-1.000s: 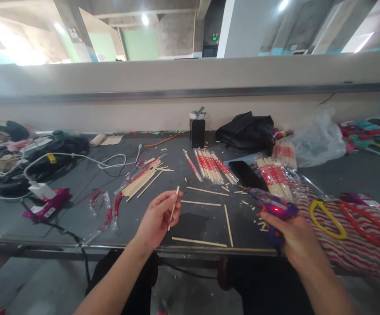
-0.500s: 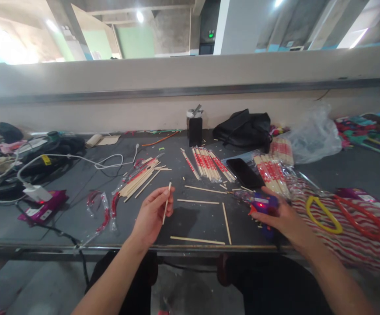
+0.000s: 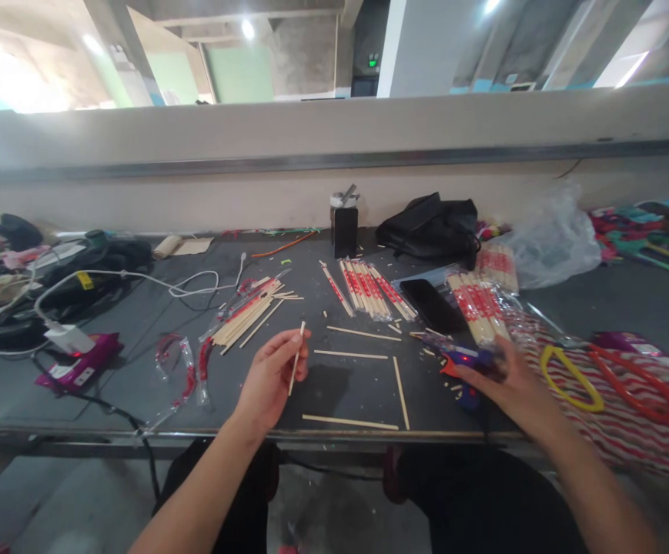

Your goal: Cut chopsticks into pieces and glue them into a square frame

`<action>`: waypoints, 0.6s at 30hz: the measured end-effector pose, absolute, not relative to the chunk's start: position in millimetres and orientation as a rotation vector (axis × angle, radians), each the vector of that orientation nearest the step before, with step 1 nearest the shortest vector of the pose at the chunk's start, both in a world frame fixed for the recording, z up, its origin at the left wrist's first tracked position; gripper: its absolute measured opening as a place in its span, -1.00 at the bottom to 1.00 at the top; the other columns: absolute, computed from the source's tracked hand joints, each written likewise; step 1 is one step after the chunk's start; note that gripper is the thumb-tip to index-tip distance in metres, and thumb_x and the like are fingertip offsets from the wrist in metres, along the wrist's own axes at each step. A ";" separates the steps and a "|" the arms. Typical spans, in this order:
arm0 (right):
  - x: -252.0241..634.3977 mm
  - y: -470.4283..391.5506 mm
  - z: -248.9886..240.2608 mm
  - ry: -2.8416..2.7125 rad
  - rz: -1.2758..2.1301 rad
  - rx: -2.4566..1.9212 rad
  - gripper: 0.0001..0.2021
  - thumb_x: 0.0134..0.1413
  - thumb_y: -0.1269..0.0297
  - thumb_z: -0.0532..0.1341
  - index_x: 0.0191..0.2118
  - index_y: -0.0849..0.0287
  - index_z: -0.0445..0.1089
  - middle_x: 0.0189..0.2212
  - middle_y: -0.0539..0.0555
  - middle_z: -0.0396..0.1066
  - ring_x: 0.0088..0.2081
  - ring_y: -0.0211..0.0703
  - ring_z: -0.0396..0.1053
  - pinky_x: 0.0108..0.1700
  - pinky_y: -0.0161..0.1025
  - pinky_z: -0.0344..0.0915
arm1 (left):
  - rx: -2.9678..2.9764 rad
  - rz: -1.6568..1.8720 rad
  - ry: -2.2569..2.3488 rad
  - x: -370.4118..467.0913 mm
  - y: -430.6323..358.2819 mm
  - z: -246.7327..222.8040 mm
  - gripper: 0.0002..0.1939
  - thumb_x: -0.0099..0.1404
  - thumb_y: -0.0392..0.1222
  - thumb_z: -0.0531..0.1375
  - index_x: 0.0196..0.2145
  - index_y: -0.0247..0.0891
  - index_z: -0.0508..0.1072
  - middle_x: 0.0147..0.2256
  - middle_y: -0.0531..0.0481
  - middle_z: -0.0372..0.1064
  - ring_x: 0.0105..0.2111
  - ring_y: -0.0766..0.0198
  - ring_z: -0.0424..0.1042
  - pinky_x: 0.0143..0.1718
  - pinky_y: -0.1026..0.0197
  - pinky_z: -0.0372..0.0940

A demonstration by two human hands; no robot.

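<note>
My left hand is closed in a pinch around a short wooden stick, held upright above the table. Just to its right, thin wooden sticks lie apart on the dark tabletop: one across the top, one along the right side and one near the front edge. Another stick lies behind them. A blue glue gun with an orange trigger and a red light rests on its side, nozzle to the left. Around its rear end my right hand is spread, thumb close to the trigger.
Loose chopsticks lie left; red-and-clear wrapped chopsticks lie behind. A black phone, black bag and black box stand or lie farther back. Scissors with yellow and orange handles rest on striped cloth. Cables run left.
The glue gun has tipped lower onto the table, and my right hand's fingers have loosened and shifted right along it. My left hand keeps the stick in nearly the same place.
</note>
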State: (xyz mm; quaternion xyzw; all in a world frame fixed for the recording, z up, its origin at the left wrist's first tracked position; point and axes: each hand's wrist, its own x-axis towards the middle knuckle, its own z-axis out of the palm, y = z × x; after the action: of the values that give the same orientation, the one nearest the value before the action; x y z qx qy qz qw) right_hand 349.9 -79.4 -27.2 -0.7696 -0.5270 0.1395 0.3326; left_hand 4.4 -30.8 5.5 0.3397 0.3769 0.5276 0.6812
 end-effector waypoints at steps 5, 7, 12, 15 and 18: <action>343.2 -89.0 -4.1 -1.511 -0.171 -2.148 -0.34 0.02 -0.19 0.07 0.07 0.26 0.29 -0.31 0.29 0.47 -0.29 0.24 0.43 -0.24 0.07 0.31 | 0.737 1.167 0.850 4.6 -32.3 6.4 -0.78 0.13 -0.16 0.29 -0.28 -0.34 0.49 -0.50 0.09 0.25 -0.60 0.50 0.20 -0.60 0.40 0.07; 320.5 -80.5 3.1 -1.645 -0.139 -1.908 -0.55 0.15 -0.02 0.04 -0.01 0.18 0.37 -0.30 0.20 0.48 -0.30 0.08 0.44 -0.20 -0.03 0.33 | 0.739 1.162 0.847 5.2 -32.8 7.2 -0.78 0.13 -0.16 0.29 -0.29 -0.34 0.48 -0.50 0.09 0.25 -0.61 0.50 0.19 -0.63 0.40 0.04; 240.4 -36.5 -0.9 -2.261 0.095 -1.532 -0.79 0.15 0.36 0.14 -0.13 0.11 0.46 -0.19 0.10 0.48 -0.11 -0.06 0.37 -0.07 -0.18 0.28 | 0.772 1.182 0.855 5.1 -32.6 8.3 -0.79 0.13 -0.17 0.28 -0.29 -0.33 0.48 -0.50 0.10 0.23 -0.64 0.53 0.12 -0.69 0.41 -0.08; 211.2 -19.8 -8.2 -2.440 0.041 -1.574 -0.87 0.12 0.37 0.18 -0.26 0.14 0.48 -0.29 0.11 0.48 -0.19 -0.05 0.35 -0.14 -0.19 0.26 | 0.777 1.187 0.867 3.9 -31.8 8.0 -0.78 0.13 -0.14 0.27 -0.30 -0.33 0.48 -0.51 0.11 0.20 -0.65 0.54 0.09 -0.69 0.42 -0.12; 202.3 -17.8 -8.8 -2.479 -0.028 -1.601 -0.85 0.13 0.38 0.15 -0.40 0.19 0.44 -0.38 0.13 0.46 -0.25 -0.03 0.34 -0.20 -0.18 0.23 | 0.780 1.178 0.876 3.3 -31.6 7.9 -0.76 0.14 -0.11 0.27 -0.28 -0.32 0.49 -0.52 0.12 0.18 -0.66 0.54 0.07 -0.70 0.42 -0.14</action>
State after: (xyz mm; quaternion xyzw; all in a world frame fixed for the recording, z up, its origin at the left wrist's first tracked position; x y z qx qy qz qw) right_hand 202.3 -17.8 -8.8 -0.5400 -0.8362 -0.0093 0.0950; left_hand 3.3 -31.6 7.9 0.3467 0.3895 0.5235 0.6738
